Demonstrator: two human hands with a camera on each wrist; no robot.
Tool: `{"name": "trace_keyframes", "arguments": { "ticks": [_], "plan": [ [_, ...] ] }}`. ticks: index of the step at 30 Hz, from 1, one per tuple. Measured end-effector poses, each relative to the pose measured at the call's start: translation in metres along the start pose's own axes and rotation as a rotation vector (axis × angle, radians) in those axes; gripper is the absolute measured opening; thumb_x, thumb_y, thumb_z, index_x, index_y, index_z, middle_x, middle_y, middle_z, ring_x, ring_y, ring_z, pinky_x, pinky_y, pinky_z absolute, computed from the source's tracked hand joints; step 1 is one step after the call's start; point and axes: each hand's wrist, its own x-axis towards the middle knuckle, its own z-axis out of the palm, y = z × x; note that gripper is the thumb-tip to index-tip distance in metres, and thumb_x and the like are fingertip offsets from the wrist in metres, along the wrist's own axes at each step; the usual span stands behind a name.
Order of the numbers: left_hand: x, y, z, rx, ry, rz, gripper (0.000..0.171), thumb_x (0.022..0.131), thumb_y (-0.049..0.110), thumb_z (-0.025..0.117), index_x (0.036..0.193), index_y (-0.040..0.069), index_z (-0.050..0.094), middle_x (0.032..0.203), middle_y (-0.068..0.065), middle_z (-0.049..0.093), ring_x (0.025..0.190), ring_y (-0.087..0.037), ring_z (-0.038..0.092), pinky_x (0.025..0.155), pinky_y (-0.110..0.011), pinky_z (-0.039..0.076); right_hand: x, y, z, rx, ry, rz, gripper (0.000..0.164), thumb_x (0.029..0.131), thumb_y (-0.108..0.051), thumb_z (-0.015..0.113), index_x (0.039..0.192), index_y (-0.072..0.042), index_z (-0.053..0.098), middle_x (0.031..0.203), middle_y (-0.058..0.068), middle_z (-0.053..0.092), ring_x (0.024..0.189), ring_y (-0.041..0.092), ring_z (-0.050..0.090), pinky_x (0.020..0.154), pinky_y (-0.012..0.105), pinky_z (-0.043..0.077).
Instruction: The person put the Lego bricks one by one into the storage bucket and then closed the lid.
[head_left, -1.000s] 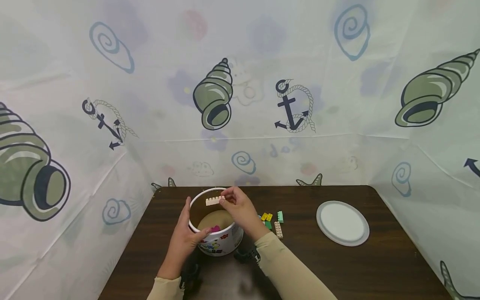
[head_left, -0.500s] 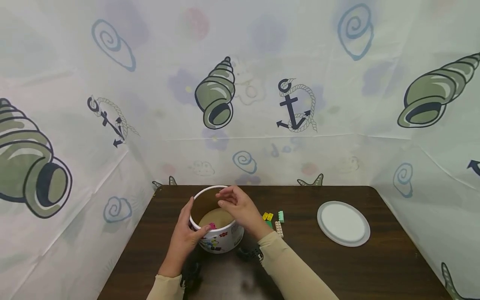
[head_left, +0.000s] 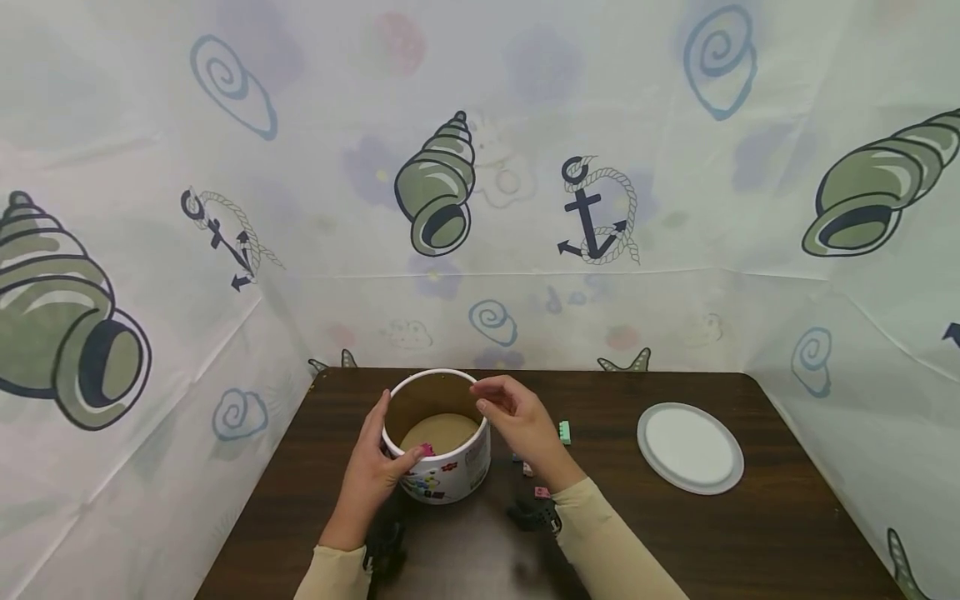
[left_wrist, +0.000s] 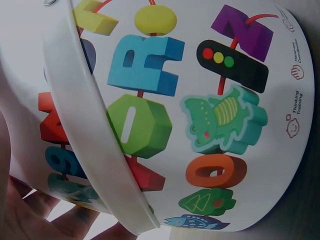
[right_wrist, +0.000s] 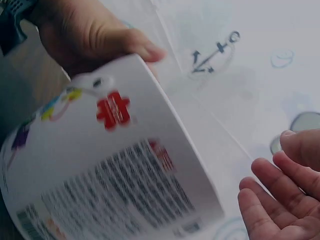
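Observation:
My left hand [head_left: 372, 475] grips the near-left rim of a white cardboard bucket [head_left: 457, 475], thumb over the edge and fingers around the outside. The left wrist view shows the bucket's printed letters and shapes [left_wrist: 147, 65] and its white handle strap [left_wrist: 95, 120]. A small pink piece [head_left: 427, 449] shows at the left thumb tip; whether it is held or lies inside is unclear. My right hand [head_left: 521, 425] is beside the bucket's right rim, with nothing in its fingers. In the right wrist view, this right hand [right_wrist: 285, 195] has loosely bent fingers, apart from the bucket wall.
A mint-green toy brick [head_left: 564, 432] lies beyond the right wrist. A pink brick [head_left: 542, 492] lies near that wrist, with other pieces partly hidden by the arm. A round white lid [head_left: 688, 448] rests on the dark wooden table [head_left: 630, 533]. Patterned cloth stands behind.
The cream brick that my right fingers pinched over the bucket has left them and is out of sight. My right hand has moved right, off the opening, covering several bricks. The left hand keeps its grip.

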Motion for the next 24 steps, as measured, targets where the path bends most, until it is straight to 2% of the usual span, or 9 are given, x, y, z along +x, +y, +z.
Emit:
{"name": "trace_keyframes", "arguments": {
  "ticks": [2, 5, 11, 14, 18, 20, 24],
  "plan": [
    [0.0, -0.001, 0.0, -0.002, 0.0, -0.004, 0.115, 0.087, 0.029, 0.094, 0.176, 0.032, 0.02, 0.179, -0.014, 0.027, 0.156, -0.047, 0.041, 0.12, -0.068, 0.041, -0.003, 0.002, -0.009, -0.03, 0.021, -0.006, 0.031, 0.107, -0.015, 0.07, 0.137, -0.008, 0.069, 0.14, 0.014, 0.071, 0.136, 0.032, 0.066, 0.11, 0.023, 0.053],
    [0.001, 0.0, -0.001, -0.019, 0.002, -0.004, 0.115, 0.086, 0.027, 0.094, 0.176, 0.029, 0.022, 0.179, -0.015, 0.028, 0.156, -0.046, 0.04, 0.122, -0.067, 0.04, -0.008, 0.006, -0.024, -0.088, 0.055, -0.018, 0.033, 0.107, -0.018, 0.07, 0.139, -0.009, 0.069, 0.14, 0.012, 0.072, 0.136, 0.031, 0.067, 0.11, 0.025, 0.054],
    [0.003, 0.001, -0.002, -0.037, -0.001, -0.017, 0.114, 0.087, 0.024, 0.094, 0.176, 0.023, 0.022, 0.178, -0.016, 0.028, 0.156, -0.047, 0.04, 0.122, -0.068, 0.039, -0.018, 0.015, -0.053, -0.173, 0.102, 0.011, 0.037, 0.108, -0.027, 0.07, 0.143, -0.015, 0.067, 0.145, 0.008, 0.07, 0.139, 0.031, 0.066, 0.116, 0.043, 0.052],
    [0.003, 0.001, -0.003, -0.041, -0.004, -0.029, 0.114, 0.088, 0.023, 0.093, 0.176, 0.023, 0.022, 0.179, -0.016, 0.027, 0.156, -0.048, 0.04, 0.122, -0.068, 0.039, -0.022, 0.022, -0.067, -0.197, 0.131, 0.024, 0.038, 0.108, -0.029, 0.07, 0.143, -0.015, 0.066, 0.144, 0.007, 0.071, 0.136, 0.028, 0.067, 0.115, 0.04, 0.053],
    [0.003, 0.004, -0.002, -0.062, 0.0, -0.039, 0.113, 0.087, 0.02, 0.093, 0.176, 0.022, 0.023, 0.178, -0.015, 0.028, 0.155, -0.048, 0.04, 0.121, -0.067, 0.04, -0.028, 0.038, -0.088, -0.231, 0.169, 0.028, 0.037, 0.108, -0.028, 0.07, 0.143, -0.015, 0.065, 0.142, 0.01, 0.071, 0.133, 0.028, 0.068, 0.108, 0.02, 0.053],
    [0.002, 0.004, -0.002, -0.057, -0.009, -0.049, 0.112, 0.088, 0.02, 0.092, 0.176, 0.022, 0.022, 0.178, -0.016, 0.028, 0.154, -0.049, 0.041, 0.121, -0.068, 0.041, -0.034, 0.047, -0.097, -0.244, 0.192, 0.048, 0.035, 0.108, -0.025, 0.07, 0.142, -0.016, 0.066, 0.141, 0.012, 0.072, 0.132, 0.028, 0.069, 0.104, 0.015, 0.052],
    [0.001, 0.003, -0.002, -0.049, -0.023, -0.058, 0.112, 0.089, 0.023, 0.092, 0.176, 0.024, 0.022, 0.177, -0.017, 0.028, 0.153, -0.049, 0.042, 0.119, -0.069, 0.041, -0.045, 0.067, -0.112, -0.28, 0.233, 0.108, 0.035, 0.108, -0.023, 0.071, 0.141, -0.014, 0.066, 0.139, 0.013, 0.073, 0.126, 0.026, 0.071, 0.1, 0.013, 0.051]
  ]
}}
